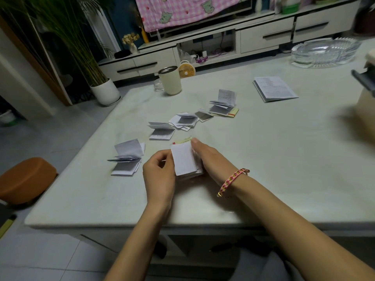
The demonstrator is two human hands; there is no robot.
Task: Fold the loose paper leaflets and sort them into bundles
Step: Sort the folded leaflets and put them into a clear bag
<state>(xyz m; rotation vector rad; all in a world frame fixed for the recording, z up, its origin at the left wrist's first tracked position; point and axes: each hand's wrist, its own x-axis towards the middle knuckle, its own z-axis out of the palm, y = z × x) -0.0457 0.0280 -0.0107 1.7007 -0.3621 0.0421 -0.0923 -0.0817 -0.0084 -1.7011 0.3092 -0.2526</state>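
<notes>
Both hands hold one folded white leaflet bundle (184, 161) just above the pale table (263, 159). My left hand (159, 173) pinches its left edge; my right hand (211, 159) presses along its right side, forefinger at the top corner. A yellow-and-red slip (181, 141) peeks out behind the bundle. Several folded leaflets lie on the table: one fanned open at the left (126, 158), one further back (161, 131), a loose heap (183, 121), a stack with a yellow card under it (223, 107). A larger unfolded booklet (275, 89) lies at the back right.
A cream tumbler (170, 80) and a small glass (158, 84) stand at the table's far left edge. A big glass ashtray (324, 52) sits at the far right. An orange stool (26, 179) is beside the table's left side. A blurred cream object (367, 110) intrudes at right.
</notes>
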